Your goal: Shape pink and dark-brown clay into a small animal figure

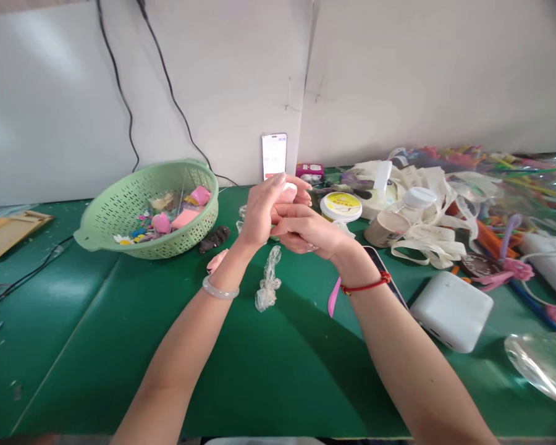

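My left hand point(258, 213) and my right hand point(308, 230) meet above the middle of the table, fingers curled together. A pale pink lump point(287, 193), soft-looking like modelling clay, shows between them; the fingers cover much of it. Just below the hands, a crumpled piece of clear plastic wrap point(267, 287) lies on the green tabletop point(259, 371). Beside my left wrist is a small pink piece point(217, 262), partly hidden by the forearm. A pink plastic knife-like tool point(333, 298) rests by my right wrist.
At left stands a green perforated basket point(97, 213) with colourful small pieces. A lit phone point(274, 154) leans on the wall. To the right are a yellow-lidded tub point(341, 206), a paper cup point(387, 228), white straps point(429, 241), a white box-shaped device point(453, 311) and a clear dish point(542, 368).
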Motion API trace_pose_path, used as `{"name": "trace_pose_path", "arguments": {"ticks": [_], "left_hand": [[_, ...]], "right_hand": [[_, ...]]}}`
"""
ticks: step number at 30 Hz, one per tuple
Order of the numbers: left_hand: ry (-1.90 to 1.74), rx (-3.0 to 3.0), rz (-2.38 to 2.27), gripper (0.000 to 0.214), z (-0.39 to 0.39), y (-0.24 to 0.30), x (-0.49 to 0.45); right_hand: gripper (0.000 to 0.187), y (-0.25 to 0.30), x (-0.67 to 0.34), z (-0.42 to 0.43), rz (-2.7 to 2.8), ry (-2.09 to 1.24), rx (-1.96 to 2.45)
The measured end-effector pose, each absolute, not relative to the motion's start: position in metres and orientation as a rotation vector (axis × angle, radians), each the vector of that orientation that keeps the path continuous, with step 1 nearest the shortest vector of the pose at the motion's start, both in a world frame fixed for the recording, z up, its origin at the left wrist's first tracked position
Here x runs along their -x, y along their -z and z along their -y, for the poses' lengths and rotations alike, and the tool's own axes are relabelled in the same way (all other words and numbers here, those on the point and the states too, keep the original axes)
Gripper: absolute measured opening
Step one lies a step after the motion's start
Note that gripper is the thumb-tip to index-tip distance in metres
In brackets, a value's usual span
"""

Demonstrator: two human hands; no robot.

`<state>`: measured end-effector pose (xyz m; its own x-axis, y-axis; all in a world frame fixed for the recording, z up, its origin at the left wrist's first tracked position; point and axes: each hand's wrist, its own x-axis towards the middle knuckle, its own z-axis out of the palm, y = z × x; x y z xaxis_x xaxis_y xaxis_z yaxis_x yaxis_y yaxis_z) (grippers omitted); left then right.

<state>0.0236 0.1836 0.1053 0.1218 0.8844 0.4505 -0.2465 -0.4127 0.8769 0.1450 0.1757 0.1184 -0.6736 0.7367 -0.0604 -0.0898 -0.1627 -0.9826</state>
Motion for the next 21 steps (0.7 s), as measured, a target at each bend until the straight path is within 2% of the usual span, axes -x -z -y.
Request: {"name": "trace_pose_path", "arguments": {"ticks": [7, 11, 18, 21], "left_hand": [[-1.545, -1.386, -0.717, 0.048, -0.19, -0.106, -0.02], [-1.525, -1.416, -0.751, 0.043, -0.19, -0.106, -0.021], [-1.578, -1.324, -0.788, 0.034, -0.193, -0.106, -0.02], [-1.582, -1.274, -0.796, 0.033, -0.195, -0.105, -0.019]], "right_hand": [[0.029, -0.124, -0.155, -0.178, 1.726, -1.868, 0.776], [0.026, -0.124, -0.155, -0.178, 1.769, -1.76, 0.838], [0.03, -0.121, -0.155, -0.18, 1.807, -1.173, 0.86], [0.031, -0.115, -0.154, -0.185, 1.751, -1.125, 0.891]]}}
